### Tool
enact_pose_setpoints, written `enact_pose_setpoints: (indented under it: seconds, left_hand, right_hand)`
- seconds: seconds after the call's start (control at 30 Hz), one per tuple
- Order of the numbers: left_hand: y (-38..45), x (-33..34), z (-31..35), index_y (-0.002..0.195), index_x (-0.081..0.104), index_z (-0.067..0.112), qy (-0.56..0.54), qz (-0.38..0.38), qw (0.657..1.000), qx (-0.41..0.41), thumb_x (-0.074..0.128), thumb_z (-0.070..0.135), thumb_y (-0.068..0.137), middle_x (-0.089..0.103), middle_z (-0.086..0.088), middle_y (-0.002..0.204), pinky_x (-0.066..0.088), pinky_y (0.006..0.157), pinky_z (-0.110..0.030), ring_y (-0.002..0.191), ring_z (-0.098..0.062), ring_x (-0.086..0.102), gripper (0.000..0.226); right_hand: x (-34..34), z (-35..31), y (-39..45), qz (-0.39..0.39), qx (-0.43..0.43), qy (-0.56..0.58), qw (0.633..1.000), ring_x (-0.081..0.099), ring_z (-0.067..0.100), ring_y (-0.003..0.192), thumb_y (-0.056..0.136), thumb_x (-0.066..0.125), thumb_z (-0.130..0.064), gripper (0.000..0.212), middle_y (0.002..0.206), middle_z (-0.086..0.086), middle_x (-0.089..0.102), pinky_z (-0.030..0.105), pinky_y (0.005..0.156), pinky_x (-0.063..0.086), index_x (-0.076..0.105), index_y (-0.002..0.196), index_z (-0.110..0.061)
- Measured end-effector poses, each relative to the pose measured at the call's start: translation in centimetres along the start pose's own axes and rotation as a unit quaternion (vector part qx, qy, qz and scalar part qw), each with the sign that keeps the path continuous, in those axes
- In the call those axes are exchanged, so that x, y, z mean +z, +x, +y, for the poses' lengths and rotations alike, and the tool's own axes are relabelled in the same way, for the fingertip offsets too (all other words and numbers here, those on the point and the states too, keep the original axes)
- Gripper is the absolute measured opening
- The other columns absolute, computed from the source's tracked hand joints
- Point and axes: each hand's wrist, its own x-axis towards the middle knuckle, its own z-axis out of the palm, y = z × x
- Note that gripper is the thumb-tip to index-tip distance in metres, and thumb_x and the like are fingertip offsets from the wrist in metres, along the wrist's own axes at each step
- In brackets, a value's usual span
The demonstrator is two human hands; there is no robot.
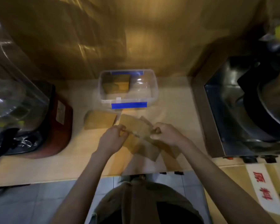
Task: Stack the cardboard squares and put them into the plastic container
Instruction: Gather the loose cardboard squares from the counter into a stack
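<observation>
Red "原料" on white strip (263, 189)

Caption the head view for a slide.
Both hands, left hand and right hand, gather cardboard squares before a clear plastic container.

A red appliance (61, 126) sat left on the counter (173, 101); a steel cooker (229, 110) stood right

The picture is blurry. The left hand (112, 138) and the right hand (166, 134) pinch the two ends of a cardboard square (136, 126) above loose squares (145, 151) on the counter (176, 107). A small stack (100, 119) lies to the left. Farther back, the plastic container (153, 88) holds more squares (116, 84).
</observation>
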Motion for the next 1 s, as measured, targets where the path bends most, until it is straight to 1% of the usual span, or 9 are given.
enact_pose_setpoints:
  seconds: [0.1,0.23,0.4,0.53,0.7,0.8,0.87,0.93,1.0]
  left_hand:
    - [-1.1,2.3,-1.5,0.127,0.049,0.014,0.009,0.013,1.0,0.018,0.037,0.04,0.081,0.051,-0.013,0.135,0.04,0.098,-0.039,0.122,-0.03,0.048,0.054]
    - [-2.3,5.6,-3.5,0.14,0.032,0.018,0.067,0.022,0.997,0.029,0.029,0.046,0.081,0.027,-0.006,0.153,0.025,0.109,-0.045,0.14,-0.023,0.024,0.065]
    - [-2.7,8.0,-4.5,0.146,-0.001,0.022,0.172,-0.061,0.983,-0.001,0.013,0.052,0.079,-0.012,0.0,0.158,-0.004,0.115,-0.049,0.144,-0.019,-0.014,0.075]
    - [-2.4,8.5,-4.6,0.145,-0.011,0.022,0.181,-0.094,0.979,-0.021,0.017,0.049,0.083,-0.018,0.0,0.157,-0.006,0.114,-0.051,0.143,-0.019,-0.017,0.073]
    - [-2.0,7.6,-4.0,0.146,0.0,0.021,0.157,-0.083,0.983,-0.045,0.025,0.045,0.087,-0.008,0.0,0.158,-0.006,0.114,-0.05,0.144,-0.017,-0.011,0.069]
    - [-1.9,6.5,-2.9,0.146,0.008,0.019,0.042,-0.025,0.997,-0.067,0.031,0.051,0.08,0.01,0.001,0.158,0.0,0.116,-0.046,0.145,-0.015,0.002,0.076]
    - [-1.9,5.3,-1.4,0.142,0.024,0.023,-0.161,0.0,0.984,-0.083,0.045,0.045,0.083,0.035,0.001,0.148,0.027,0.111,-0.033,0.137,-0.017,0.027,0.066]
    - [-2.1,4.1,-0.1,0.13,0.043,0.028,-0.434,-0.012,0.897,-0.09,0.051,0.042,0.081,0.052,0.008,0.13,0.04,0.09,-0.019,0.124,-0.016,0.044,0.052]
    - [-2.0,3.3,0.2,0.124,0.048,0.024,-0.61,-0.038,0.784,-0.105,0.059,0.048,0.072,0.055,0.003,0.125,0.042,0.096,-0.031,0.123,-0.021,0.047,0.059]
  right_hand:
    - [3.2,1.5,-0.2,0.042,0.016,-0.038,0.998,0.05,0.03,0.115,0.079,0.065,-0.036,0.052,0.125,0.014,0.052,0.039,0.093,0.044,0.05,0.12,-0.008]
    - [7.1,2.7,-0.6,0.082,0.01,-0.049,0.995,0.035,0.029,0.127,0.078,0.065,-0.043,0.071,0.138,0.012,0.039,0.038,0.1,0.035,0.035,0.134,-0.012]
    - [9.4,3.9,-0.1,0.106,0.017,-0.141,0.984,0.031,0.027,0.129,0.075,0.066,-0.046,0.082,0.143,0.012,0.034,0.037,0.104,0.031,0.028,0.138,-0.01]
    - [9.9,4.3,0.1,0.135,0.008,-0.138,0.981,0.035,0.029,0.127,0.077,0.066,-0.038,0.07,0.139,0.014,0.04,0.04,0.103,0.034,0.036,0.134,-0.009]
    - [8.9,4.2,0.2,0.142,0.003,-0.073,0.987,0.039,0.026,0.122,0.074,0.067,-0.038,0.064,0.133,0.011,0.045,0.036,0.1,0.035,0.044,0.127,-0.01]
    - [7.8,2.7,-0.2,0.175,0.007,0.0,0.985,0.045,0.025,0.117,0.072,0.07,-0.043,0.065,0.126,0.009,0.053,0.039,0.098,0.037,0.047,0.125,-0.014]
    - [7.1,1.1,-0.7,0.204,0.002,0.058,0.977,0.048,0.025,0.114,0.07,0.073,-0.04,0.064,0.123,0.008,0.056,0.04,0.096,0.039,0.049,0.124,-0.015]
    - [6.6,-0.7,-1.3,0.199,-0.015,0.123,0.972,0.049,0.022,0.112,0.07,0.073,-0.041,0.066,0.123,0.007,0.055,0.041,0.097,0.042,0.049,0.125,-0.016]
    - [6.5,-2.3,-1.7,0.169,-0.033,0.164,0.971,0.049,0.021,0.114,0.067,0.069,-0.047,0.071,0.127,0.006,0.053,0.041,0.097,0.044,0.047,0.127,-0.017]
